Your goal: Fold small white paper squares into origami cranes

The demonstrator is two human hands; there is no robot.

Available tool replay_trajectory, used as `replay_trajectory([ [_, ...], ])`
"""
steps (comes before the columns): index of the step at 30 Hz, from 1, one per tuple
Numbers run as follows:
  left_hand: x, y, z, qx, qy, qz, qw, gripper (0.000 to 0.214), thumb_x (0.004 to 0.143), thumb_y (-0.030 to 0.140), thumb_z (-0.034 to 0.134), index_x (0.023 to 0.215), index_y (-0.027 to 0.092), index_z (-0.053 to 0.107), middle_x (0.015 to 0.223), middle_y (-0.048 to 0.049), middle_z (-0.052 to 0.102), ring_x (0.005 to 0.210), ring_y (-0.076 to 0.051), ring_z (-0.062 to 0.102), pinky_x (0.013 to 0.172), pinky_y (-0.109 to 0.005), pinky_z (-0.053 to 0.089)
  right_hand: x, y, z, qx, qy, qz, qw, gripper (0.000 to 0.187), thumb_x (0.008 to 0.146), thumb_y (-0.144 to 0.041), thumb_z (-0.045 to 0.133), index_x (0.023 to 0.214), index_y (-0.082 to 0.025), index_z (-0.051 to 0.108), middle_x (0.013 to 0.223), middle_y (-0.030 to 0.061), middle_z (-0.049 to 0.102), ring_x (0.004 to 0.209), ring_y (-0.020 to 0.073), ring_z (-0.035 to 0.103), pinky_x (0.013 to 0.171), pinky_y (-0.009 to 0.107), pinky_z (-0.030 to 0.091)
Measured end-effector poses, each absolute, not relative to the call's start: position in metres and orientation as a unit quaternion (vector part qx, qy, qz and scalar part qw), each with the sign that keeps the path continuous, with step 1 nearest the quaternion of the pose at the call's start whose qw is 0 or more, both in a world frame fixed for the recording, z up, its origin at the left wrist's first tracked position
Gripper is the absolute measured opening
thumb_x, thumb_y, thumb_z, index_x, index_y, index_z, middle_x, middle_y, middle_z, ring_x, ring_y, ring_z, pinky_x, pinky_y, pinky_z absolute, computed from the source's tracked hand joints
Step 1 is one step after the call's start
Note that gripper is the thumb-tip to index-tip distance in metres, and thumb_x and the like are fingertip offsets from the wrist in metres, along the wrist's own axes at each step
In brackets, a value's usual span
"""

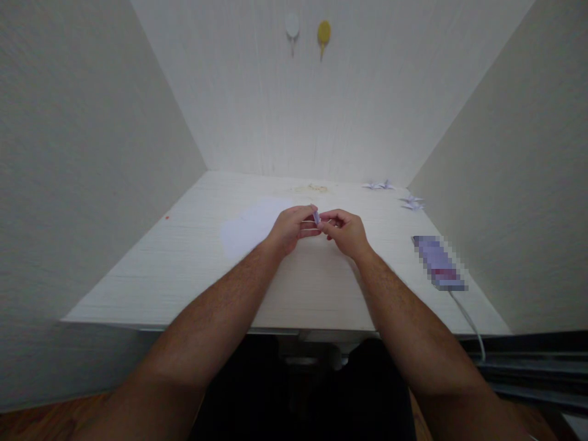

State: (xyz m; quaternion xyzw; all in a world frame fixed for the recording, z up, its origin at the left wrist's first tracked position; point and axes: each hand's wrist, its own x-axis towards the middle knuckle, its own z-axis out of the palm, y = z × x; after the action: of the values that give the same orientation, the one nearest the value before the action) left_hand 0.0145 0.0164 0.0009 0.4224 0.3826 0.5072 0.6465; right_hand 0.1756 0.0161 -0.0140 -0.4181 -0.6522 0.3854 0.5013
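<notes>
Between my two hands, above the middle of the desk, is a small folded piece of pale lilac paper (316, 215). My left hand (294, 226) pinches it between thumb and forefinger, its other fingers curled behind. The fingertips of my right hand (345, 231) close on the paper's lower right side. Most of the paper's shape is hidden by my fingers. Loose flat sheets of pale paper (250, 226) lie on the desk just left of my left hand.
Folded paper cranes (379, 185) rest at the back right, with more paper cranes (412, 203) by the right wall. A phone-like blurred device (438, 262) with a white cable (469, 321) lies at right. Wall hooks, white (292, 27) and yellow (324, 32), hang above the desk (303, 294).
</notes>
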Motion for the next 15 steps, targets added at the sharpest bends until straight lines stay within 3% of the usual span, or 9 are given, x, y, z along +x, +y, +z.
replay_trajectory([
  [15, 0.0123, 0.0179, 0.0017, 0.405, 0.363, 0.505, 0.67, 0.031, 0.077, 0.038, 0.071, 0.093, 0.012, 0.066, 0.084, -0.0074, 0.068, 0.071, -0.014, 0.065, 0.071, -0.032, 0.056, 0.176, 0.0158, -0.013, -0.433, -0.626, 0.379, 0.527, 0.026, 0.071, -0.04, 0.073, 0.084, -0.017, 0.071, 0.056, -0.0026, 0.061, 0.046, 0.0088, 0.052, 0.046, 0.023, 0.043],
])
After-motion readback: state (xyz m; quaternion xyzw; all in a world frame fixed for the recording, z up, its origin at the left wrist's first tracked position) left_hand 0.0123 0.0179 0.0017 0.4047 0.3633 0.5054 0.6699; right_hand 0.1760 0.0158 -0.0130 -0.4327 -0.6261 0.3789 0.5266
